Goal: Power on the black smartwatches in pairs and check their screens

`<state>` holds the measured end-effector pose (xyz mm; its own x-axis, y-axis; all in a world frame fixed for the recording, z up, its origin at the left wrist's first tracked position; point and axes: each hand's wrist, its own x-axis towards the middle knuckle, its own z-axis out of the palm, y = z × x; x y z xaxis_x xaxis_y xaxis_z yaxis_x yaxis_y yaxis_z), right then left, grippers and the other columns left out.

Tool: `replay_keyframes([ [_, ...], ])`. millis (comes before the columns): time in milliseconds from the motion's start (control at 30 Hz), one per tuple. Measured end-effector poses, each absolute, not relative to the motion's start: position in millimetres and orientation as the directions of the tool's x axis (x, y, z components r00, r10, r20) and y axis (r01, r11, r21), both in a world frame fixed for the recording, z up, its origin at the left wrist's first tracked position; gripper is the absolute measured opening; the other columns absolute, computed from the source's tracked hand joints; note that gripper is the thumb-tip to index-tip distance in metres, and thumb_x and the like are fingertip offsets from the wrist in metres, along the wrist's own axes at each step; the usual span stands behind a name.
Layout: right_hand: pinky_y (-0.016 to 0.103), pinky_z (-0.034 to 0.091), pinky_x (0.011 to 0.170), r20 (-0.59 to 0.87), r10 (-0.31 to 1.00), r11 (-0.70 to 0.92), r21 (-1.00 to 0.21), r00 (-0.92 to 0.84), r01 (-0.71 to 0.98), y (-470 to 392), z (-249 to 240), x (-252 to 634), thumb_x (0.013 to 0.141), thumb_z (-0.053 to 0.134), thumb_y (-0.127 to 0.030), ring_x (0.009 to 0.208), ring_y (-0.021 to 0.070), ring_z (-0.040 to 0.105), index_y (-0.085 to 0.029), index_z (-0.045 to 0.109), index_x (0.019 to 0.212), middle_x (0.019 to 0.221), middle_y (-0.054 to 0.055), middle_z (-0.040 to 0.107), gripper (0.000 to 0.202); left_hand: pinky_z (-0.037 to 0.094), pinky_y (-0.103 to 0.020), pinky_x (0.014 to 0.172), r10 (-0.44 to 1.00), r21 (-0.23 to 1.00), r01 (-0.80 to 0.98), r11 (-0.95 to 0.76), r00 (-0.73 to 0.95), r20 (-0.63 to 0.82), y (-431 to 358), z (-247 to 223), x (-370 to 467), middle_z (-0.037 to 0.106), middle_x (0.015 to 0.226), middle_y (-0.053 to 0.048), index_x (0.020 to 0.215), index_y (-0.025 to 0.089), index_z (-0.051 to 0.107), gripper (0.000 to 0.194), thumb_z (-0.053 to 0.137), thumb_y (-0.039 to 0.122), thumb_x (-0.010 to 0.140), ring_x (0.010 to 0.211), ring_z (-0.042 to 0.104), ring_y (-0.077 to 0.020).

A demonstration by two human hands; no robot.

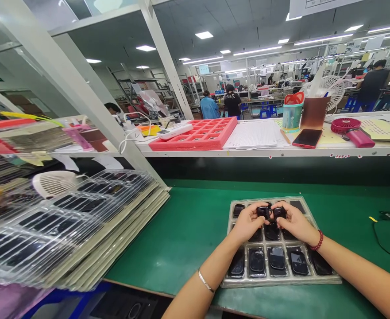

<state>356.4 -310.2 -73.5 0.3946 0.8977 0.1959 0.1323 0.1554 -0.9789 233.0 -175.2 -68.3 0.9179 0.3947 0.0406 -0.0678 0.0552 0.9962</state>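
Forearms (190, 301) reach in so that, above the compartmented plastic tray (281, 282), the left hand (247, 224) and right hand (296, 221) pinch one black watch-like unit (263, 212) and another such unit (279, 213) between thumb and fingers, best gripped lightly by their edges to spare the glossy faces.

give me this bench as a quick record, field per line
left hand: holding a small black device
right hand: holding another small black device
below hands: plastic tray, dark items in its compartments
work surface: green tabletop
far left: stacked trays
shelf: red compartment tray, phone, papers
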Motion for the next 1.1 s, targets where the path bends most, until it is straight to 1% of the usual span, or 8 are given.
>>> replay_keyframes([
  [67,0.026,0.049,0.058,0.183,0.900,0.138,-0.981,0.395,0.138,-310.6,-74.0,357.0,0.076,0.055,-0.015,0.064,0.0128,0.056,-0.022,0.054,0.102,0.086,0.001,0.060,0.026,0.041,-0.019,0.051,0.394,0.996,-0.076,0.055,0.918,0.049,-174.3,-68.6,232.9,0.066,0.092,-0.010,0.107,0.015,0.058,0.037,0.062,0.016,0.071,0.066,0.065,-0.0158],
  [233,0.025,0.045,0.051,0.123,0.907,0.087,-0.991,0.402,0.106,-311.0,-76.0,361.1,0.084,0.050,-0.026,0.053,0.0108,0.055,-0.020,0.055,0.103,0.081,0.001,0.061,0.021,0.036,-0.019,0.043,0.404,0.997,-0.070,0.022,0.913,0.055,-173.6,-66.7,231.4,0.066,0.081,-0.009,0.100,0.013,0.062,0.029,0.061,0.028,0.076,0.054,0.062,-0.0139],
  [367,0.026,0.047,0.055,0.147,0.903,0.111,-0.988,0.403,0.111,-311.2,-76.1,361.3,0.080,0.057,-0.024,0.059,0.0121,0.057,-0.021,0.056,0.105,0.085,0.002,0.061,0.026,0.043,-0.023,0.053,0.419,0.994,-0.102,0.037,0.905,0.077,-175.7,-62.8,230.9,0.066,0.086,-0.008,0.098,0.014,0.063,0.028,0.066,0.021,0.071,0.057,0.061,-0.0132],
  [500,0.025,0.045,0.052,0.131,0.920,0.102,-0.990,0.370,0.098,-311.3,-75.7,360.5,0.084,0.051,-0.028,0.054,0.0108,0.054,-0.020,0.056,0.102,0.082,0.002,0.061,0.020,0.044,-0.024,0.054,0.417,0.995,-0.086,0.043,0.907,0.061,-176.3,-61.4,231.0,0.066,0.083,-0.007,0.093,0.014,0.064,0.021,0.062,0.022,0.074,0.055,0.059,-0.0124],
  [700,0.026,0.047,0.056,0.184,0.900,0.136,-0.980,0.395,0.147,-310.7,-74.9,358.5,0.078,0.058,-0.019,0.061,0.0131,0.055,-0.021,0.055,0.100,0.083,0.002,0.061,0.022,0.043,-0.020,0.054,0.397,0.998,-0.062,0.018,0.916,0.050,-175.3,-66.4,231.4,0.064,0.101,-0.010,0.111,0.017,0.056,0.040,0.058,0.011,0.072,0.072,0.065,-0.0168],
  [833,0.026,0.047,0.056,0.185,0.910,0.130,-0.977,0.371,0.168,-310.4,-76.0,358.5,0.078,0.054,-0.016,0.065,0.0141,0.054,-0.021,0.054,0.101,0.083,0.001,0.060,0.024,0.041,-0.020,0.051,0.390,0.999,-0.043,-0.004,0.920,0.041,-173.6,-69.5,231.8,0.064,0.098,-0.011,0.113,0.016,0.055,0.037,0.053,0.015,0.076,0.070,0.065,-0.0168],
  [1000,0.026,0.046,0.057,0.192,0.910,0.122,-0.971,0.368,0.206,-310.8,-74.1,358.2,0.077,0.051,-0.013,0.065,0.0137,0.053,-0.020,0.053,0.099,0.082,0.001,0.059,0.023,0.041,-0.020,0.052,0.386,0.998,-0.060,-0.017,0.920,0.062,-173.4,-68.1,231.5,0.063,0.102,-0.010,0.113,0.017,0.056,0.038,0.052,0.013,0.075,0.069,0.064,-0.0148],
  [1100,0.027,0.046,0.063,0.201,0.912,0.132,-0.969,0.358,0.209,-311.4,-71.1,357.2,0.074,0.049,-0.010,0.070,0.0144,0.055,-0.020,0.052,0.098,0.084,0.001,0.059,0.026,0.041,-0.019,0.052,0.389,0.999,-0.035,-0.012,0.921,0.037,-174.9,-66.1,231.5,0.064,0.100,-0.009,0.115,0.016,0.053,0.044,0.051,0.009,0.072,0.070,0.064,-0.0147],
])
